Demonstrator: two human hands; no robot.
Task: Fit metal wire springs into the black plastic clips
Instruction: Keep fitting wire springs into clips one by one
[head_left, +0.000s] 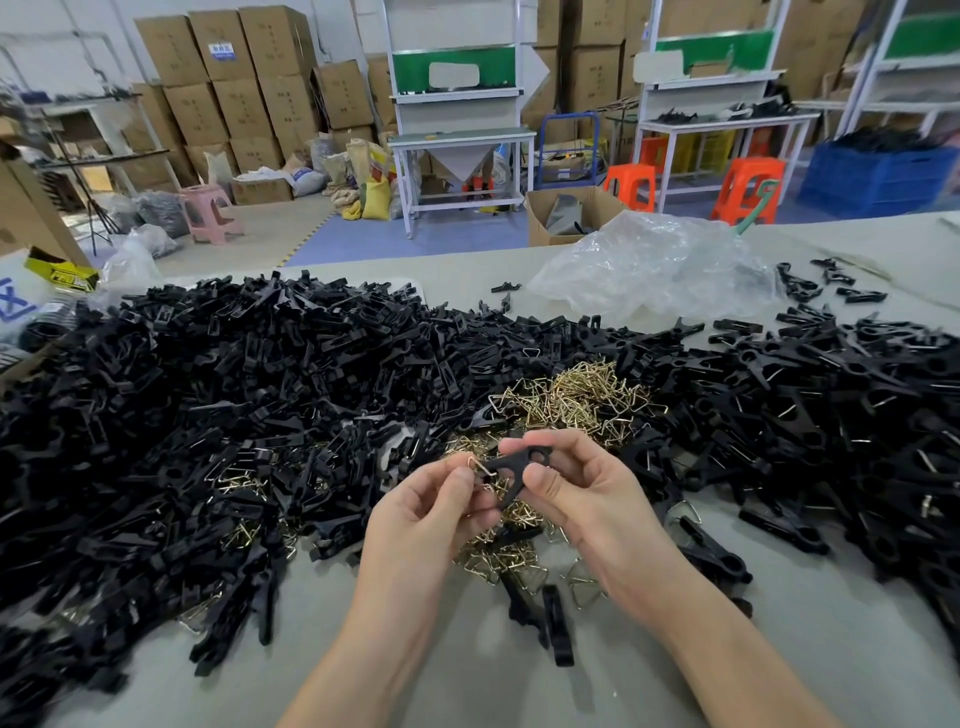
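Black clip (511, 469) pinched in right hand (576, 499) fingers (543, 480); left hand (431, 514) fingers (458, 477) pinch wire spring (479, 465) touching it.

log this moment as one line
phase: spring fitting | left hand: pinches wire spring | right hand: holds black clip | spring: at clip's end, seating unclear
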